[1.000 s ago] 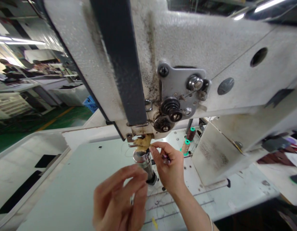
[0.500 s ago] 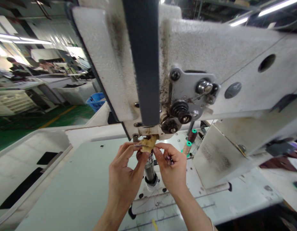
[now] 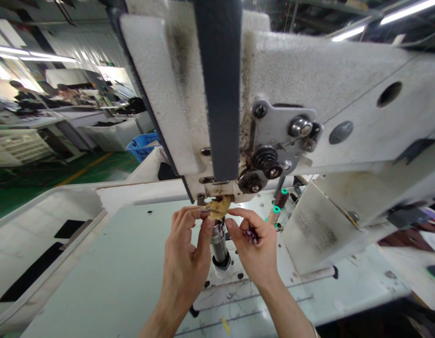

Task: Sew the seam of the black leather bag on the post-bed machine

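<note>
Under the head of a white post-bed sewing machine (image 3: pixel 288 65), a crumpled yellowish piece (image 3: pixel 219 206) sits at the needle area, above the metal post (image 3: pixel 219 244). My left hand (image 3: pixel 189 249) pinches at the left edge of this piece; a thin greyish bit shows by the index fingertip. From the other side, my right hand (image 3: pixel 258 249) points its index finger at the right edge of the piece, thumb a little apart below. Its other fingers are curled around a small purple-and-dark object (image 3: pixel 252 235), mostly hidden. The needle tip cannot be made out.
Two thread spools (image 3: pixel 281 198) stand behind the post, right of it. A white bin (image 3: pixel 37 258) with black pieces lies left of the pale table (image 3: pixel 108 263). A blue basket (image 3: pixel 143 145) is beyond. A yellow scrap (image 3: pixel 226 325) lies by a ruler marking. People sit far left.
My right thumb has come away from the yellowish piece, and its gap to the index finger is wider. My left thumb has dropped slightly. The view has shifted a little.
</note>
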Demonstrator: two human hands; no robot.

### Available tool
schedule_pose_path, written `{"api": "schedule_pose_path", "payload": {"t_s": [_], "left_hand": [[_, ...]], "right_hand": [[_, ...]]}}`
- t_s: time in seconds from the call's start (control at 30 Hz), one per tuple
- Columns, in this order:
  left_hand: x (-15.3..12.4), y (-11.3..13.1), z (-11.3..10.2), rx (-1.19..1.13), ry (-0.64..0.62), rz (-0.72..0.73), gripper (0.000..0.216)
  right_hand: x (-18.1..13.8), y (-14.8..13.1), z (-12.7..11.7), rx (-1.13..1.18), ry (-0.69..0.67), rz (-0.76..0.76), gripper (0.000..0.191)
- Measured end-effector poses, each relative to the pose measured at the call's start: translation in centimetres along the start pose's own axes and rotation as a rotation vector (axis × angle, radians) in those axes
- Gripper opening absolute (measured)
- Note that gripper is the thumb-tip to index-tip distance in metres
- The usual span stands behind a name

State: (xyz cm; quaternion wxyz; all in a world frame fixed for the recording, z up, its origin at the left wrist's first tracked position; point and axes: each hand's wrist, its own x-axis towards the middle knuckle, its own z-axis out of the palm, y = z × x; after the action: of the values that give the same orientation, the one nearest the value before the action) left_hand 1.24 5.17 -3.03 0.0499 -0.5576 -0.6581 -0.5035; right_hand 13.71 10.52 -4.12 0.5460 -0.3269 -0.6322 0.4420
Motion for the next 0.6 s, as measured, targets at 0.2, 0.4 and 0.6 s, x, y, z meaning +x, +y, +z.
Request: {"api": "schedule_pose_path", "payload": {"t_s": [0.2, 0.4, 0.6], "left_hand": [[-1.2, 0.0, -0.4, 0.024, -0.014, 0.023, 0.004], [-1.9, 0.4, -0.5, 0.072, 0.029, 0.157, 0.007], [-3.4, 1.3, -0.6, 0.103, 0.03, 0.256, 0.014]], "right_hand": [[-0.9, 0.0, -0.7, -0.009, -0.026, -0.049, 0.012], [-2.3, 0.8, -1.7, 0.033, -0.044, -0.109, 0.017], [-4.0, 1.2, -2.6, 0.009, -0.025, -0.125, 0.011]]}}
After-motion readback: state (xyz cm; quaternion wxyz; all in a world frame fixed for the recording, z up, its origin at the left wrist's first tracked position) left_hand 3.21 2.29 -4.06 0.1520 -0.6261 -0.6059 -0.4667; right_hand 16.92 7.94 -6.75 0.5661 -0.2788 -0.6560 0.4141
